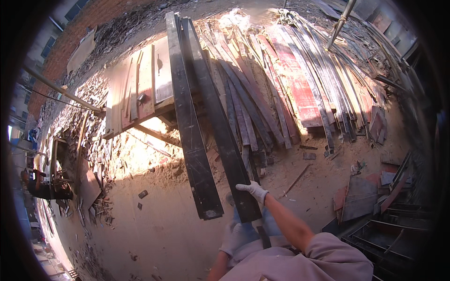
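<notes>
Right hand point(253, 190) gripping near end of dark board point(220, 122), second dark board point(190, 126) just left. Left hand point(233, 238) below, grip unclear.

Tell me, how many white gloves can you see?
2. One white work glove is on the right hand, gripping the near end of a long black plank. The other white glove is on the left hand, lower down beside the plank's end, partly hidden.
</notes>
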A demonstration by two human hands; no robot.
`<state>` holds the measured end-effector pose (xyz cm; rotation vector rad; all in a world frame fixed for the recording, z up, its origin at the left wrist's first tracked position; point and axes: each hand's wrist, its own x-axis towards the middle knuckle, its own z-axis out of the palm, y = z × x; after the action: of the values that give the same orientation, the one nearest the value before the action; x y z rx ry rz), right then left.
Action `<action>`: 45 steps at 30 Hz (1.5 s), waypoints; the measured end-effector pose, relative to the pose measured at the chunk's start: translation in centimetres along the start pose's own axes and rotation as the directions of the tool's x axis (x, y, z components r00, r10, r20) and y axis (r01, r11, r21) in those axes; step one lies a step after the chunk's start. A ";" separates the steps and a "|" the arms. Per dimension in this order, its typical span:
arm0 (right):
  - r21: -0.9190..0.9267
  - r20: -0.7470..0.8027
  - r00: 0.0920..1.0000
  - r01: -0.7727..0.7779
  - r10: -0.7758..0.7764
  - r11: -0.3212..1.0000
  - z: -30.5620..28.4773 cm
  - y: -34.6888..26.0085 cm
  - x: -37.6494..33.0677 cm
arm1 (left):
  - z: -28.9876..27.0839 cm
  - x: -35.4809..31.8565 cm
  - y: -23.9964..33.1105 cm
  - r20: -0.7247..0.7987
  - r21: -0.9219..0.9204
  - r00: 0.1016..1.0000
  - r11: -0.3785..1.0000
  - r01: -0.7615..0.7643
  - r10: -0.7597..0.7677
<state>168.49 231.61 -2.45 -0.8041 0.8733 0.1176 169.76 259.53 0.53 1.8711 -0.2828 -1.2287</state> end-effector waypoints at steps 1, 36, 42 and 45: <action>-0.020 0.020 0.999 -0.026 0.027 0.999 -0.3 0.6 -1.0 | 0.7 0.1 0.4 -0.028 -0.061 1.000 0.998 0.008 -0.010; -0.512 -0.315 0.772 0.351 -0.551 0.784 2.0 3.9 -13.4 | 6.1 8.4 11.6 0.359 -0.677 0.924 0.718 0.161 0.132; -0.265 -0.192 0.938 0.235 -0.290 0.935 0.1 1.8 -14.5 | 5.1 9.6 8.5 0.407 -0.715 0.911 0.645 0.269 0.071; -0.298 -0.172 0.955 0.181 -0.239 0.937 -0.6 1.7 -14.1 | 5.4 9.2 8.9 0.350 -0.691 0.932 0.699 0.186 0.097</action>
<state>158.19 235.53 6.52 -1.1872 0.9719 -0.0352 171.99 245.77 0.55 0.9643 0.0646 -1.4482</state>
